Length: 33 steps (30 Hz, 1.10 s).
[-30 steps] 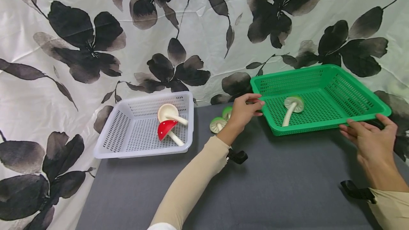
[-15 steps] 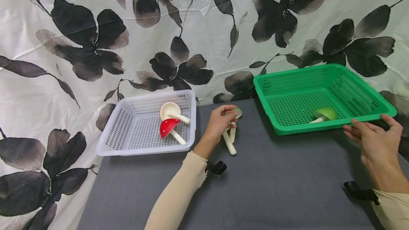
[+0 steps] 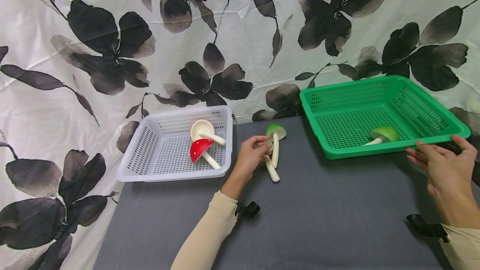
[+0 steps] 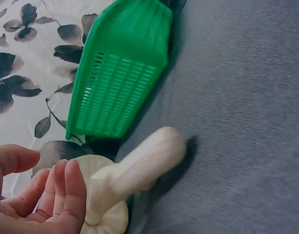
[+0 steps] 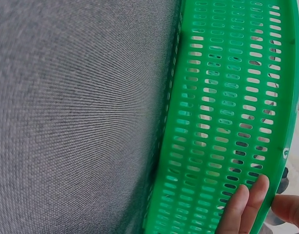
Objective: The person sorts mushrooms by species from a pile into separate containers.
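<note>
Two green-capped toy mushrooms lie side by side on the grey cloth, the farther mushroom (image 3: 276, 149) and the nearer mushroom (image 3: 273, 173). My left hand (image 3: 249, 155) is over the nearer one and partly hides its cap. In the left wrist view a gap shows between thumb and fingers, beside the mushroom stalk (image 4: 154, 158), with nothing held. At the right, my right hand (image 3: 446, 174) grips the front rim of a green basket (image 3: 345, 124), thumb and fingers on either side of it. Another green mushroom (image 3: 386, 133) lies inside, its stalk partly behind the rim.
Left of the loose mushrooms stands a white basket (image 3: 157, 153). It holds a red spotted mushroom (image 3: 198, 150) and a cream-undersided mushroom (image 3: 202, 129). A floral curtain (image 3: 240, 53) hangs behind the grey-clothed table (image 3: 318, 220).
My left hand has let go of the green basket's left rim and moved left to the loose mushrooms. The mushroom inside that basket has rolled right and forward. My right hand keeps its grip.
</note>
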Tool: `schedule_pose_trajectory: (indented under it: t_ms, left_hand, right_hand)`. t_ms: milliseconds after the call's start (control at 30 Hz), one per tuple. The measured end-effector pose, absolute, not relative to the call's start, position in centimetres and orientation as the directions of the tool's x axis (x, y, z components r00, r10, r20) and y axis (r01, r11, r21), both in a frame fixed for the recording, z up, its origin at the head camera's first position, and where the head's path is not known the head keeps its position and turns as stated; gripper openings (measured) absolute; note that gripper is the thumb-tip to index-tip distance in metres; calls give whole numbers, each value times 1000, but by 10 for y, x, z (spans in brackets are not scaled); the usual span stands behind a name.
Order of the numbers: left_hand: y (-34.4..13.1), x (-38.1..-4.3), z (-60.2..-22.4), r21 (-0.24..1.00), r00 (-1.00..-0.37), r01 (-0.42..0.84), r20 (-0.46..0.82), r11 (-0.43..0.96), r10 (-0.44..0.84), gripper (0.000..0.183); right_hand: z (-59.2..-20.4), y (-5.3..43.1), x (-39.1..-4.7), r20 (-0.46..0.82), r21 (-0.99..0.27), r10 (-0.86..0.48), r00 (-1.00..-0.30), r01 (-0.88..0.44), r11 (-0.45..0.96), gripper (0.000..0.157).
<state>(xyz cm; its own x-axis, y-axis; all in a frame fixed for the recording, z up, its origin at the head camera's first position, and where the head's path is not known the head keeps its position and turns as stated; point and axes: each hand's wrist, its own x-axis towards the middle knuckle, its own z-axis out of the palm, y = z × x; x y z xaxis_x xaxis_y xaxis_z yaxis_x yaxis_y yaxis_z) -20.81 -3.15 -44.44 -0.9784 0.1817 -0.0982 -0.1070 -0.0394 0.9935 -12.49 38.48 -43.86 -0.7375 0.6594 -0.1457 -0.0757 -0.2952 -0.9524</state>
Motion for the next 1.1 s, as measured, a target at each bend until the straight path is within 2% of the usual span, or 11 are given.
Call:
schedule_pose_trajectory:
  t_ms: [500, 733, 1100]
  left_hand:
    - [-44, -200, -462, 993, -989, -117, -118, 13, 87, 26]
    - [-46, -196, -469, 989, -988, -146, -146, 5, 46, 28]
    - [-48, -194, -481, 986, -985, -165, -164, -17, 49, 25]
  right_hand:
    - [-437, 386, -126, -147, -949, 664, -733, -85, -304, 85]
    - [-438, 386, -125, -152, -951, 665, -732, -76, -300, 86]
    - [-439, 386, -126, -155, -952, 668, -728, -70, -297, 86]
